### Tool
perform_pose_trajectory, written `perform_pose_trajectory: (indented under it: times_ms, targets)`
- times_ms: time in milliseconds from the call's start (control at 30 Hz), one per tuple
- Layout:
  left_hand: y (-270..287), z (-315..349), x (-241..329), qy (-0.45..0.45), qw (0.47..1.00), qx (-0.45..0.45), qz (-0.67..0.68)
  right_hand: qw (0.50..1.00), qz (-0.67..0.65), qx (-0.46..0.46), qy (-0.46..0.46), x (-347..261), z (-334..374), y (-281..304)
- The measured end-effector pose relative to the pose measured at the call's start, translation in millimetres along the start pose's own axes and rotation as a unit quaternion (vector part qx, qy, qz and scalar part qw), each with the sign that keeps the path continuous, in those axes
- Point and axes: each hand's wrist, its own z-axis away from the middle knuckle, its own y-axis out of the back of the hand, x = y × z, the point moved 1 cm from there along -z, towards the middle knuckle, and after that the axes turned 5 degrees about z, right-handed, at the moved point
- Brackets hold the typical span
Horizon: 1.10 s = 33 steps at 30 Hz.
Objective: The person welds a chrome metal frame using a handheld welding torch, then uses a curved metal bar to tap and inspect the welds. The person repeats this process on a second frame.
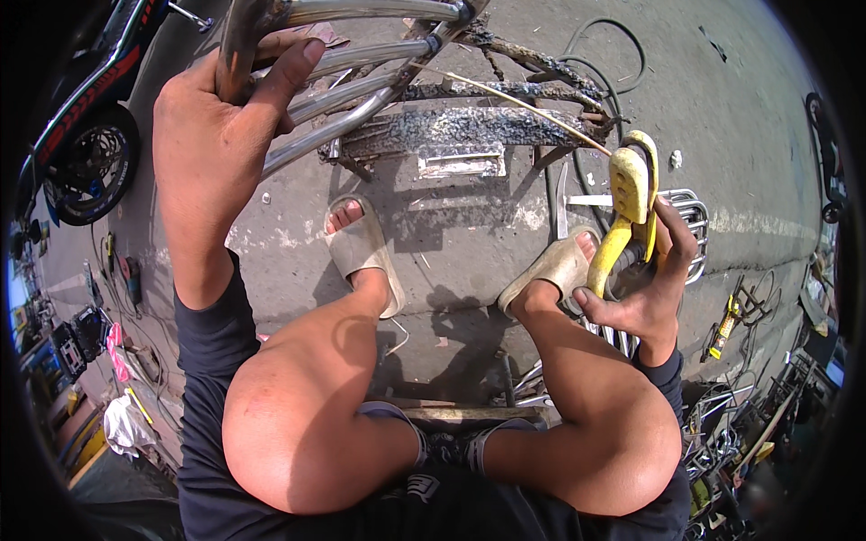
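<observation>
My left hand [212, 135] is wrapped round an upright bar of a shiny tubular metal frame [347, 59] at the upper left. Several curved tubes of that frame run right from my fingers and meet a bent tube. In my right hand [654, 284] is a yellow welding electrode holder [629, 185], gripped by its handle and lever. A thin welding rod [532, 110] sticks out of its jaws, slanting up and left. The rod's far tip lies close to the bent tube; I cannot tell whether they touch.
A spattered, rough metal stand [469, 131] is below the frame. Near my right foot lie a pointed hammer [563, 203] and bent shiny tubes [690, 225]. Cables [622, 27] loop across the floor. A motorcycle wheel [90, 171] stands at left; tools and scrap [722, 451] crowd the lower right.
</observation>
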Motion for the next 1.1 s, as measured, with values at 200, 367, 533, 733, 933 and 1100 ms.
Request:
perform_pose_trajectory:
  times_ms: [200,367,533,733,933,1100]
  targets:
    - [-10,17,10,-0.015,0.999,0.01,-0.045,1.0,0.004,-0.006,0.0,-5,-5,0]
    - [-21,26,14,-0.177,0.979,0.013,-0.103,1.0,0.0,-0.004,-0.002,-5,-3,-1]
    - [-21,26,12,-0.149,0.982,0.011,-0.119,0.999,-0.016,-0.026,-0.012,-3,2,-1]
    - [-23,26,17,-0.153,0.98,0.015,-0.125,0.999,-0.033,-0.004,-0.019,0,0,-5]
    - [-24,30,20,-0.037,0.992,0.005,-0.121,0.999,-0.03,-0.004,-0.013,-1,-1,-6]
    - [-25,30,21,-0.04,0.995,0.003,-0.096,0.999,-0.024,-0.009,-0.019,-3,-3,-6]
